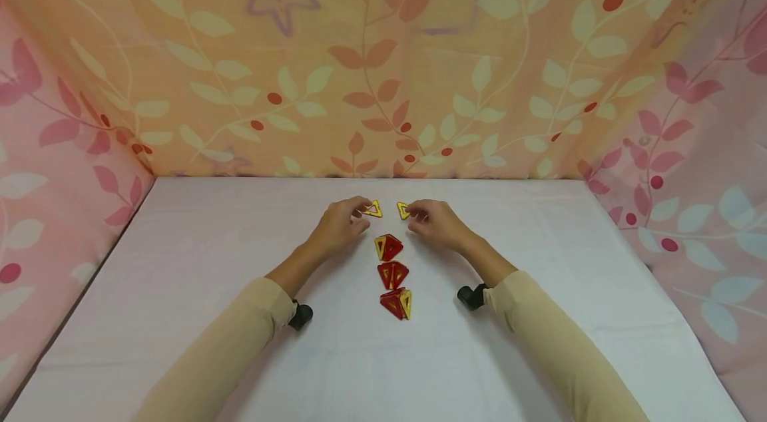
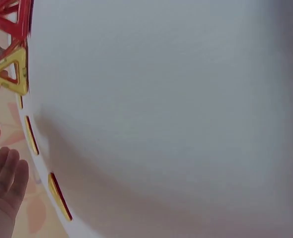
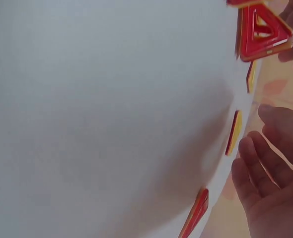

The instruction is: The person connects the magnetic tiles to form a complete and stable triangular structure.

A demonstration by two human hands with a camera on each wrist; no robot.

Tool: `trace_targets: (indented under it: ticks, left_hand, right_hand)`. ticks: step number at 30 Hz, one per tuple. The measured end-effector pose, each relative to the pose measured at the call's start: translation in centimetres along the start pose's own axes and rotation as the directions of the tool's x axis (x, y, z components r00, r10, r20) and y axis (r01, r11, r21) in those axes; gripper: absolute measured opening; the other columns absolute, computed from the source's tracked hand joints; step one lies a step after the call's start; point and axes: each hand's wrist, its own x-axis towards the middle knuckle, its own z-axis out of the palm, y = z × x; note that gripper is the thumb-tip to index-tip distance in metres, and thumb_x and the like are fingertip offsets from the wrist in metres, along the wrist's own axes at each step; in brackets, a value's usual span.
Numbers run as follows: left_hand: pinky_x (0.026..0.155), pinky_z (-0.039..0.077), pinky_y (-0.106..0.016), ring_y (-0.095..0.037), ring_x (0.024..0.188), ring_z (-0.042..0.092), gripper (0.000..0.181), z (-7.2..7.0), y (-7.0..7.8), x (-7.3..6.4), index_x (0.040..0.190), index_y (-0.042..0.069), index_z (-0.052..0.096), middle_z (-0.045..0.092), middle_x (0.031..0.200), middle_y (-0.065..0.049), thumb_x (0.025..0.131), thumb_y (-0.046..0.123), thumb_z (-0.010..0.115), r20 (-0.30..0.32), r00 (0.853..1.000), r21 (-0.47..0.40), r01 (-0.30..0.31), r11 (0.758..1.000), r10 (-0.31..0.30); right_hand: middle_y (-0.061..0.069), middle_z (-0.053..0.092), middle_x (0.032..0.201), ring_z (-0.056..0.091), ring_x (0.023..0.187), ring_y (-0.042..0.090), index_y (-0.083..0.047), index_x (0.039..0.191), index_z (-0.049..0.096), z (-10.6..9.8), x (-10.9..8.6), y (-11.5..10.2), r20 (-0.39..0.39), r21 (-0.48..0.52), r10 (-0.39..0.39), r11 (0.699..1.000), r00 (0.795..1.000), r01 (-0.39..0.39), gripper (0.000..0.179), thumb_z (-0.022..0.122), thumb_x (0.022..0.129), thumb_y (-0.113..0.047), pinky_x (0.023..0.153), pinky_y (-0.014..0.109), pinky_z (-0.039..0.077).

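In the head view, my left hand (image 1: pixel 344 225) reaches over a flat yellow triangular tile (image 1: pixel 374 209) with a hollow middle; its fingertips are at the tile's edge. My right hand (image 1: pixel 440 222) is likewise beside another yellow triangular tile (image 1: pixel 403 210). In the wrist views, both the left hand (image 2: pixel 5 191) and the right hand (image 3: pixel 273 173) show thumb and fingers apart, nothing between them. Low on the left stands a thin tile (image 2: pixel 60 197) with a red edge; another reddish tile (image 3: pixel 196 213) shows at the right wrist view's bottom. Both may be hidden under the hands from above.
Below the hands, three small built shapes form a column: a yellow and red one (image 1: pixel 389 247), a red one (image 1: pixel 393 274) and a red and yellow one (image 1: pixel 396 303). They lie on a white-covered table (image 1: pixel 180 262). Patterned cloth (image 1: pixel 371 76) encloses the back and sides.
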Motion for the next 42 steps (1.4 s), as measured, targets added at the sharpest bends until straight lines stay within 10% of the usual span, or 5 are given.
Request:
trace_targets:
  ticks: [11, 18, 42]
  left_hand:
    - [0.102, 0.044, -0.046, -0.032, 0.116, 0.058, 0.044, -0.1, -1.1, 1.3, 0.132, 0.001, 0.058, 0.065, 0.124, -0.018, 0.09, 0.003, 0.068, -0.069, 0.993, -0.003, 0.101, 0.995, -0.101]
    - [0.108, 0.04, -0.047, -0.032, 0.124, 0.056, 0.049, 0.3, -1.4, 1.8, 0.137, 0.007, 0.055, 0.065, 0.127, -0.015, 0.09, 0.005, 0.07, 0.015, 0.985, 0.114, 0.171, 0.979, -0.174]
    - [0.109, 0.035, -0.046, -0.031, 0.12, 0.052, 0.055, 1.2, -2.1, 4.3, 0.138, 0.006, 0.051, 0.071, 0.117, -0.01, 0.088, 0.0, 0.072, 0.022, 0.979, 0.035, 0.2, 0.979, -0.2]
  right_hand:
    - [0.018, 0.064, 0.116, 0.058, 0.107, 0.031, 0.006, 0.13, 0.059, -0.8, 1.2, 1.3, 0.0, -0.033, 0.108, 0.994, 0.994, -0.108, 0.043, 0.068, 0.089, -0.003, 0.098, 0.044, 0.048]
    - [0.018, 0.066, 0.12, 0.06, 0.108, 0.029, 0.006, 0.128, 0.06, -0.6, 1.9, 1.9, -0.013, -0.029, 0.129, 0.991, 0.992, -0.129, 0.042, 0.07, 0.089, -0.004, 0.099, 0.042, 0.049]
    - [0.016, 0.067, 0.114, 0.06, 0.099, 0.026, 0.005, 0.125, 0.064, 0.6, 3.8, 1.1, -0.024, -0.022, 0.152, 0.988, 0.988, -0.152, 0.037, 0.07, 0.089, -0.003, 0.094, 0.038, 0.051]
